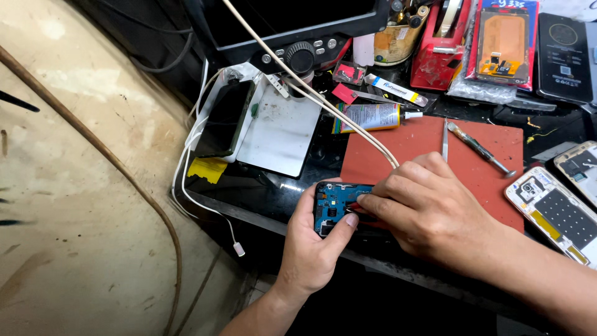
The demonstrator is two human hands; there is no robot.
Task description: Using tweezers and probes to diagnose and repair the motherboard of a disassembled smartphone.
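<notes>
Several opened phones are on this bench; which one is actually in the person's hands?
The blue-boarded opened phone at the front edge, gripped by the left hand while the right hand works on it. The two white-framed phones lie untouched at right.

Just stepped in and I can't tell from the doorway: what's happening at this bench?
A person is working on an opened phone with its blue circuit board showing. The left hand grips it at the bench edge while the right hand presses a small tool against the board. A screwdriver lies on the red mat behind.
</notes>
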